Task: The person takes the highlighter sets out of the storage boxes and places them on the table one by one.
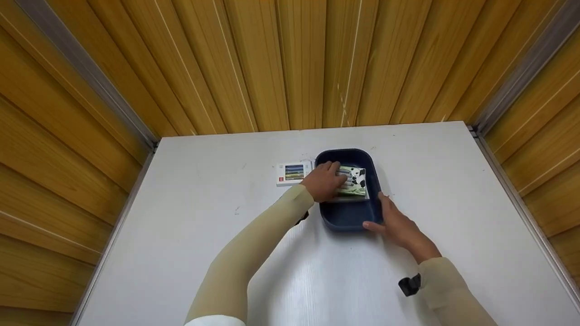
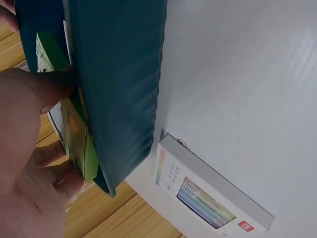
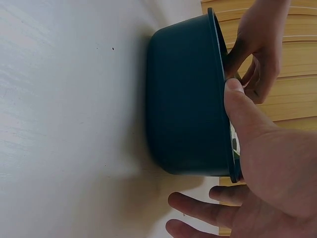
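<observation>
A dark blue plastic bin (image 1: 349,216) stands on the white table, longer from front to back than across. My left hand (image 1: 322,182) reaches over its left wall and grips a green-and-white box with a panda picture (image 1: 359,180), which lies within the bin's rim. In the left wrist view the thumb and curled fingers are on opposite sides of this green box (image 2: 79,139). My right hand (image 1: 401,226) is at the bin's right side. Its thumb touches the rim, and its fingers (image 3: 198,208) extend loosely outside the wall.
Just left of the bin lies a white box with a window (image 1: 293,173), showing coloured sticks inside. The table (image 1: 204,203) meets yellow wood-patterned panels (image 1: 299,68) at the back and both sides.
</observation>
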Tool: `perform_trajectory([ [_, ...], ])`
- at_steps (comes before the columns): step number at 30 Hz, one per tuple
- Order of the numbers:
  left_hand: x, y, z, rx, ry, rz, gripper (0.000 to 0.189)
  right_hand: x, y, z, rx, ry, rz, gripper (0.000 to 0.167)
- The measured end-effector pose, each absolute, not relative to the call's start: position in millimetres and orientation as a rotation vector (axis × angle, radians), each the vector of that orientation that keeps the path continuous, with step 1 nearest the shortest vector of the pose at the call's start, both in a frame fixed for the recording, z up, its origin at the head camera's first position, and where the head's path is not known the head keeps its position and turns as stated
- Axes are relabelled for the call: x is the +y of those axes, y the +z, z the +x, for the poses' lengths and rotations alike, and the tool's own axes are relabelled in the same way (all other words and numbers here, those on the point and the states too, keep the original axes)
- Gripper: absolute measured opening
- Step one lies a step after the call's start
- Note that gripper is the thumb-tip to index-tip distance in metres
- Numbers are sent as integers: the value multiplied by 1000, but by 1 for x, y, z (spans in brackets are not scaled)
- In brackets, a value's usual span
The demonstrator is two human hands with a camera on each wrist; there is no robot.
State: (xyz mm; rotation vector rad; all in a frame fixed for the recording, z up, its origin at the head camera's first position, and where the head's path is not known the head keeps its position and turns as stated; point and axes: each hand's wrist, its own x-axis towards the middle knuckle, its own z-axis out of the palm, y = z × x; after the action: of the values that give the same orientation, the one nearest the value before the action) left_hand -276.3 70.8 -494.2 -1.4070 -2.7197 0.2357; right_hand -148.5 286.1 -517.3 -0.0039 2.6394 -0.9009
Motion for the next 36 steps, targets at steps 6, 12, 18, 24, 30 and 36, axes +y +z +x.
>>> perform_trajectory([
  [6, 71, -493, -276, -2707, 252, -1400, 38, 285, -519, -149, 2647, -904, -3, 107],
  [12, 71, -488, -274, -2729, 290, -1394, 45, 285, -518, -149, 2651, -906, -1, 106],
  [18, 71, -484, -273, -2761, 313, -1391, 49, 284, -518, -149, 2654, -911, 1, 105],
  [24, 70, -481, -273, -2775, 342, -1393, 49, 284, -518, -149, 2656, -909, -5, 105],
  [30, 69, -479, -273, -2778, 343, -1387, 45, 286, -519, -149, 2665, -901, -30, 105],
  [36, 67, -481, -275, -2810, 333, -1363, 47, 286, -519, -149, 2661, -905, -28, 105],
])
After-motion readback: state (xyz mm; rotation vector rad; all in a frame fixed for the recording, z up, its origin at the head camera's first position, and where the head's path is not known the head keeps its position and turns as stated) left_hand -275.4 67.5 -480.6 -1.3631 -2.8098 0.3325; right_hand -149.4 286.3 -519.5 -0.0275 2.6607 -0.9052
